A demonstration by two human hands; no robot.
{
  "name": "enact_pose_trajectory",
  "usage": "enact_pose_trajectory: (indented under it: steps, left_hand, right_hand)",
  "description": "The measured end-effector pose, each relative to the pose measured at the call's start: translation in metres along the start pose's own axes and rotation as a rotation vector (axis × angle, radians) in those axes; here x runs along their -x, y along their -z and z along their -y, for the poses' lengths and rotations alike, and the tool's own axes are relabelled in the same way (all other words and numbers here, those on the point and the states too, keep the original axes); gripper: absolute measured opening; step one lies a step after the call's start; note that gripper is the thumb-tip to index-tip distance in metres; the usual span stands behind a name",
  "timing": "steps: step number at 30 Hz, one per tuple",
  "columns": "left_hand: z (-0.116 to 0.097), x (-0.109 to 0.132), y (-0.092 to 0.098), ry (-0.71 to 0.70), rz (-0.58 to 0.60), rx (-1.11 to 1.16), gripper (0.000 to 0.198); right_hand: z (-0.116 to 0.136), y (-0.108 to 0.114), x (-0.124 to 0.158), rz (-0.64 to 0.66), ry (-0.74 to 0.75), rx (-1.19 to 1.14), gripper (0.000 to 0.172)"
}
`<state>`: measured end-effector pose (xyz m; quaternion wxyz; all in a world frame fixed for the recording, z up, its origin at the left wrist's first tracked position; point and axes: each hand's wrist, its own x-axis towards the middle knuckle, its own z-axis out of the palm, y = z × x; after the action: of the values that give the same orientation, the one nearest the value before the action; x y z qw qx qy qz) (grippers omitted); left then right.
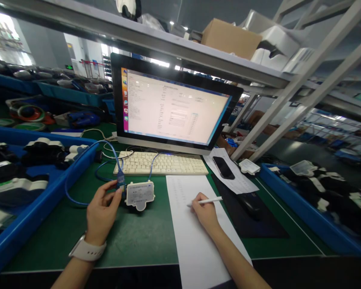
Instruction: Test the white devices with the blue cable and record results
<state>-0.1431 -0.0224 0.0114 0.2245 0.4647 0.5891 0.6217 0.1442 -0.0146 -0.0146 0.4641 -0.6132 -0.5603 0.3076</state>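
Note:
Between the thumb and fingers of my left hand (pixel 104 208) is a blue cable connector (pixel 120 179), held at the left side of a small grey-and-white device (pixel 140 194). Whether the connector is plugged in, I cannot tell. The device lies on the green mat, and its blue cable (pixel 66 182) loops away to the left. My right hand (pixel 203 210) is closed around a white pen (pixel 209 200), its tip at a sheet of paper (pixel 198 245) with faint rows of writing.
A monitor (pixel 174 108) stands behind a keyboard (pixel 165 163). To the right lie a phone (pixel 223 167) on paper, a black mouse (pixel 249 205) and a mouse pad (pixel 267 228). Blue bins (pixel 48 208) of device parts flank both sides. A metal shelf (pixel 168 42) crosses overhead.

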Motion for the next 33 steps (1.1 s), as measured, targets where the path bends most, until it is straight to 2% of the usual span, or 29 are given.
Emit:
enact_pose_trajectory:
  steps: [13,33]
  left_hand:
    - [-0.0079,0.0009,-0.0022,-0.011,-0.014,-0.015,0.043]
    - [-0.0081,0.0016,-0.0007,0.009,0.002,0.026,0.043]
  right_hand:
    - [0.0030,0.0008,0.0014,0.002,0.003,0.048,0.014]
    - [0.0040,0.0023,0.0029,-0.016,0.026,0.095,0.016]
